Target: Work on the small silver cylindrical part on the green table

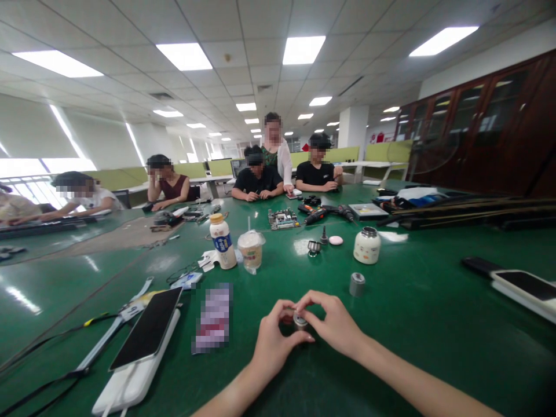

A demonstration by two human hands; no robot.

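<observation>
A: Where's the small metal cylinder (300,322)?

B: On the green surface side nearest the person, btwn L hand (275,333) & R hand (329,320); partly hidden by fingers, top showing. Can't tell if its base touches the surface (417,307).

A: Fingers?

B: L curled round the body, thumb in front, narrow hold. R thumb + index pinched close at the top rim. Exact contact pts can't be told.

A: Step in hand?

B: Prob. fine two-handed work on the top end, L steadying, R doing the delicate bit. Turning or pressing? Can't tell.

A: Next move calls for?

B: Firm L hold, prob., plus light R fingertip control so it doesn't slip.

A: Nearby?

B: 2nd metal cylinder (357,284), upright, just beyond R hand, not touching. Past that, white jar (367,247), w/ pink disc (336,240) to its left.

A: Further out?

B: Purple packet (212,315) left of the hands, then phone (147,329) atop a white power bank (134,376). Circuit board (283,219) farther off, co-workers beyond.
</observation>
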